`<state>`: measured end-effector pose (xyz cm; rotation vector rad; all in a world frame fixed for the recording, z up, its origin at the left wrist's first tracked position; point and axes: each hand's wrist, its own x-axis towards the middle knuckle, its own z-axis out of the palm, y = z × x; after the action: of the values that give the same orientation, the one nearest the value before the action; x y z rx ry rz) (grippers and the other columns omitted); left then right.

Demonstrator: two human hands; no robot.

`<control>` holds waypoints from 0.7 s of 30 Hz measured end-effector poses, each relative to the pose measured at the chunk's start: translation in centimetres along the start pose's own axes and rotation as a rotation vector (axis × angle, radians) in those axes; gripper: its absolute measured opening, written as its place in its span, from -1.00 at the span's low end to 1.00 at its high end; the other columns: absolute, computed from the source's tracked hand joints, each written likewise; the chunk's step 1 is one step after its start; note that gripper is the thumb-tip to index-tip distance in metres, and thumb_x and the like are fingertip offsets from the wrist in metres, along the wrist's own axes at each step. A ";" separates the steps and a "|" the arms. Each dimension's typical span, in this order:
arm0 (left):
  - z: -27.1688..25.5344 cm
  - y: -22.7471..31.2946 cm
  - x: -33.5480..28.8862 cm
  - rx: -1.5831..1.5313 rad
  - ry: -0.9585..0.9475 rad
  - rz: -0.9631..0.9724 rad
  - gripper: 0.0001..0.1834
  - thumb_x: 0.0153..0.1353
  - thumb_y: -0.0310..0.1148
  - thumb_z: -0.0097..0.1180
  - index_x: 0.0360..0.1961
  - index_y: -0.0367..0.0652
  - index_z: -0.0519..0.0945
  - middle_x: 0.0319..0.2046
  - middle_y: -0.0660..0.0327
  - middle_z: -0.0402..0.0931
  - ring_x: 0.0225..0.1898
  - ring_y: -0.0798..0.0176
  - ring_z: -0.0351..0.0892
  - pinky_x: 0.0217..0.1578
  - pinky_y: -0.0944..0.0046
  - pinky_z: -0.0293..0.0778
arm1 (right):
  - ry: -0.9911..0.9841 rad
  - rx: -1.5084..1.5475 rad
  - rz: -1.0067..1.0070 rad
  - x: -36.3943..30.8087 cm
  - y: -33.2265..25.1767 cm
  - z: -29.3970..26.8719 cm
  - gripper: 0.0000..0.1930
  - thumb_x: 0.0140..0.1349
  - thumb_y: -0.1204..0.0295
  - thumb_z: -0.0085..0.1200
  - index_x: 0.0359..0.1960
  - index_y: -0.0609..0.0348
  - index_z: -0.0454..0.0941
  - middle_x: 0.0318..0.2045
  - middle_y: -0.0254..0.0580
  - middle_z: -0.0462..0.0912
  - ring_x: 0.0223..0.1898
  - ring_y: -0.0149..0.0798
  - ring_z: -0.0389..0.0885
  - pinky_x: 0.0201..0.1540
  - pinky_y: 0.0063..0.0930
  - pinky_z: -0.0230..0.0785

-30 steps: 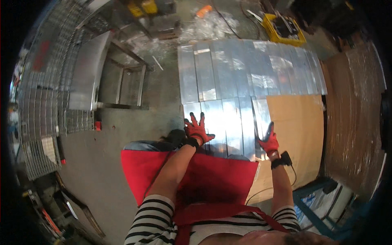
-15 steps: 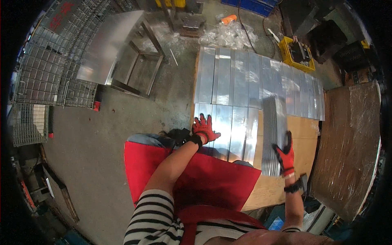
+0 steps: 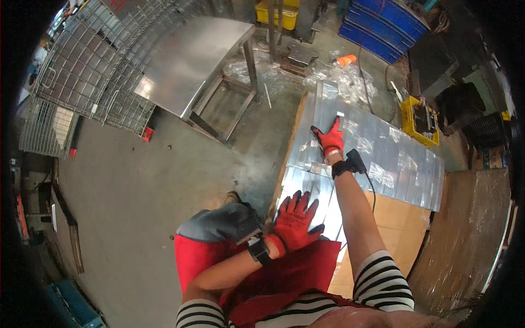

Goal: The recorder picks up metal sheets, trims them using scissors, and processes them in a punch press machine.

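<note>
Long flat silvery metal strips (image 3: 377, 150) lie side by side in a far row on a cardboard-covered surface. A shorter near row of shiny strips (image 3: 306, 183) is partly hidden by my left hand and apron. My left hand (image 3: 295, 224), in a red glove with dark fingertips, is spread open over the near row's left end. Reaching forward, my right hand (image 3: 331, 139), gloved alike, lies over the far row's left part with thumb and forefinger apart. Nothing shows in its grasp. Whether either palm presses on the metal is hard to tell.
Bare brown cardboard (image 3: 399, 218) shows at the near right, beside a film-wrapped brown panel (image 3: 465, 235). A yellow crate (image 3: 418, 120) stands beyond the strips, near crumpled clear plastic (image 3: 355, 82). Left are a metal-topped table (image 3: 197, 60) and wire cages (image 3: 76, 82).
My right hand has left the near right and reached forward to the far row. The strip bundle beside it no longer stands on the cardboard. The view has shifted.
</note>
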<state>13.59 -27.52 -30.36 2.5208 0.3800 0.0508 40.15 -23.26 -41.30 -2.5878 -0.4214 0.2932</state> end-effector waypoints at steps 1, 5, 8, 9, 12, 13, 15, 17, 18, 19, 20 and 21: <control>0.1 -0.1 0.2 0.000 0.000 -0.007 -0.27 -0.04 0.07 0.01 0.12 -0.09 0.23 0.13 -0.06 0.09 0.16 -0.12 0.03 0.13 -0.07 -0.06 | -0.104 -0.017 0.067 0.1 0.1 0.2 0.10 -0.23 -0.12 0.17 0.27 0.02 -0.25 0.00 0.34 0.23 -0.04 0.20 0.35 -0.03 -0.19 0.24; 0.6 1.9 1.2 -0.084 -0.048 0.066 -0.29 -0.05 0.04 0.03 0.09 -0.11 0.26 0.11 -0.06 0.11 0.14 -0.13 0.07 0.10 -0.07 -0.01 | 0.057 0.071 -0.161 1.6 5.5 0.0 -0.05 -0.11 -0.02 0.16 0.25 0.07 -0.10 -0.15 0.22 0.37 -0.10 0.08 0.41 -0.06 -0.27 0.27; 0.3 2.0 1.4 -0.088 -0.108 0.068 -0.30 -0.05 0.00 0.07 0.09 -0.13 0.26 0.09 -0.04 0.15 0.13 -0.12 0.09 0.07 -0.06 0.06 | -0.091 0.436 -0.120 -2.1 8.4 -3.1 -0.27 0.00 0.12 0.13 0.18 0.13 0.10 -0.15 0.09 0.40 -0.14 -0.06 0.44 -0.09 -0.35 0.29; 0.3 1.9 1.4 -0.109 -0.090 0.100 -0.30 -0.05 -0.01 0.08 0.10 -0.13 0.26 0.09 -0.04 0.15 0.13 -0.11 0.09 0.08 -0.05 0.06 | -0.032 0.511 -0.092 -4.6 9.0 -5.0 -0.43 0.07 0.24 0.09 0.11 0.15 0.22 -0.14 -0.01 0.41 -0.17 -0.17 0.44 -0.10 -0.39 0.29; -0.5 2.0 1.8 -0.123 -0.113 0.159 -0.31 -0.05 -0.06 0.11 0.11 -0.10 0.26 0.11 -0.03 0.13 0.15 -0.09 0.07 0.11 -0.01 0.06 | 0.284 0.550 -0.145 -11.0 18.2 -6.2 -0.46 0.14 0.32 -0.01 0.15 0.16 0.14 -0.06 0.03 0.37 -0.08 -0.10 0.39 -0.04 -0.33 0.23; -0.7 1.8 2.0 -0.117 -0.131 0.151 -0.31 -0.06 -0.07 0.12 0.11 -0.10 0.26 0.11 -0.02 0.13 0.16 -0.10 0.07 0.11 -0.01 0.06 | 0.319 0.349 -0.105 -14.0 20.3 -7.0 -0.46 0.15 0.35 -0.03 0.16 0.16 0.12 -0.03 0.04 0.35 -0.03 -0.06 0.36 0.00 -0.32 0.20; -0.9 1.6 2.4 -0.102 -0.163 0.162 -0.32 -0.06 -0.09 0.13 0.11 -0.09 0.26 0.11 -0.02 0.13 0.16 -0.10 0.06 0.11 -0.01 0.06 | 0.331 0.137 -0.050 -19.7 23.6 -6.9 -0.42 0.13 0.34 -0.04 0.19 0.15 0.08 0.06 0.05 0.28 0.07 -0.01 0.26 0.07 -0.25 0.11; -0.5 1.6 3.1 -0.077 -0.148 0.100 -0.34 -0.06 -0.14 0.15 0.10 -0.09 0.28 0.12 0.01 0.13 0.17 -0.11 0.05 0.11 -0.01 0.07 | 0.253 -0.010 0.020 -25.0 26.6 -4.4 -0.33 0.08 0.21 -0.01 0.21 0.10 0.02 0.14 0.04 0.16 0.15 -0.01 0.14 0.13 -0.15 0.00; -0.3 1.6 3.3 -0.062 -0.155 0.109 -0.34 -0.06 -0.14 0.15 0.10 -0.09 0.28 0.12 0.01 0.13 0.17 -0.11 0.05 0.11 -0.01 0.07 | 0.184 -0.122 0.065 -27.0 26.8 -2.6 -0.27 0.04 0.13 0.01 0.23 0.06 0.00 0.18 0.05 0.09 0.19 -0.02 0.08 0.16 -0.10 -0.06; 0.1 1.7 3.5 -0.040 -0.119 0.121 -0.35 -0.06 -0.15 0.16 0.09 -0.08 0.28 0.12 0.01 0.12 0.17 -0.10 0.05 0.11 0.00 0.08 | 0.078 -0.274 0.104 -28.2 27.6 -0.9 -0.17 -0.03 -0.02 0.01 0.25 0.00 -0.05 0.22 0.09 -0.01 0.23 0.01 -0.03 0.19 -0.03 -0.16; 0.6 1.6 3.5 -0.017 -0.083 0.121 -0.36 -0.06 -0.17 0.16 0.08 -0.08 0.29 0.13 0.02 0.12 0.17 -0.10 0.05 0.11 0.00 0.08 | 0.053 -0.348 0.117 -28.4 26.4 -0.8 -0.16 -0.04 -0.02 0.02 0.26 -0.06 -0.07 0.22 0.13 -0.06 0.23 0.06 -0.04 0.19 -0.06 -0.14; 0.7 1.8 3.8 -0.030 -0.083 0.134 -0.37 -0.06 -0.17 0.16 0.08 -0.08 0.30 0.13 0.02 0.12 0.18 -0.09 0.04 0.11 0.01 0.07 | 0.079 -0.317 0.104 -28.4 25.6 -1.2 -0.16 -0.04 -0.01 0.02 0.26 -0.06 -0.08 0.22 0.13 -0.06 0.22 0.07 -0.03 0.19 -0.06 -0.13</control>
<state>17.77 -28.27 -30.13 2.5058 0.1750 0.0036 20.30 -54.83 -49.57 -2.9259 -0.3281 0.1700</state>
